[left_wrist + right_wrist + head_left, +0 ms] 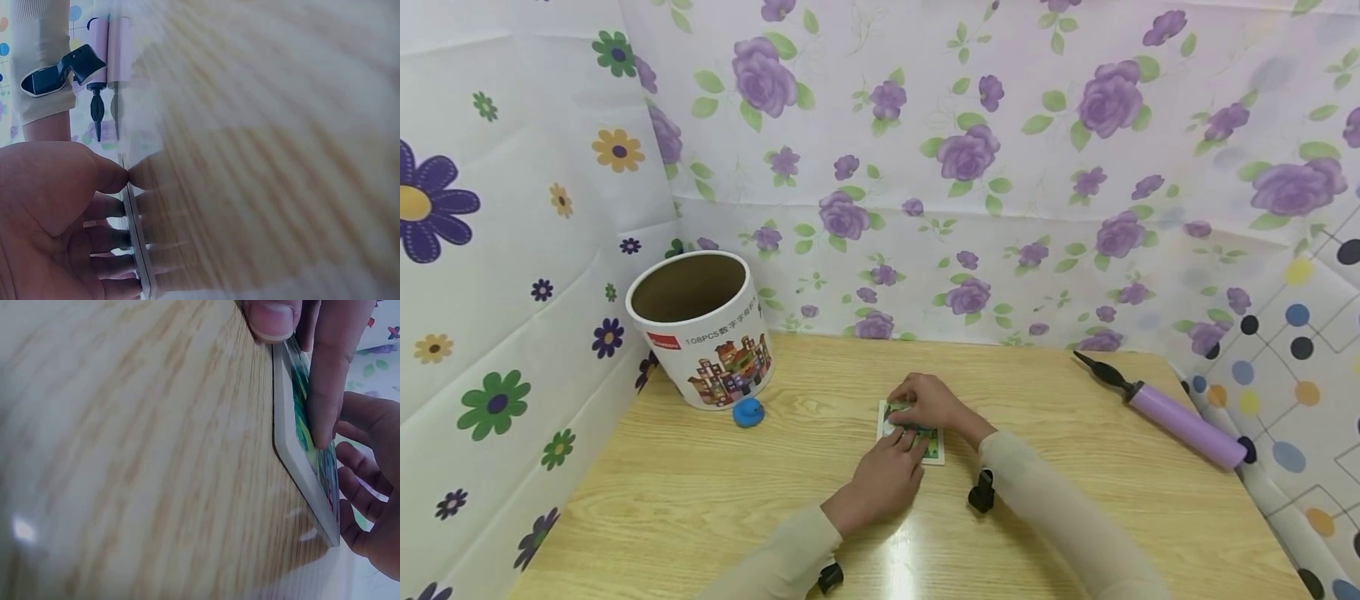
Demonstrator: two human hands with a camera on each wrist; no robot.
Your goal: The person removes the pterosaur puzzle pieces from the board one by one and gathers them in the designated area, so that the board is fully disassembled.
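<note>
Both of my hands meet on one small picture board lying flat on the wooden table. My left hand lies on its near half with fingers straight and pressing down; in the left wrist view the fingertips line up along the board's edge. My right hand curls over the far end: the right wrist view shows the thumb set against the board's corner and a finger laid across its printed green face, a light pinch rather than a full grasp.

Progress, as I judge it: the board sits squarely on the table, just under both palms, and its thin white rim shows all round, so it is neither lifted nor tilted. Whether any pieces are loose or missing from its face I cannot tell; the hands cover most of it.

Beyond the grip, up and to my left, stands an open cardboard tub with a blue cap touching its foot. Well off to my right lies a purple hand pump. Neither hand is near these, so I take the tub and the pump to be untouched parts of the work.
</note>
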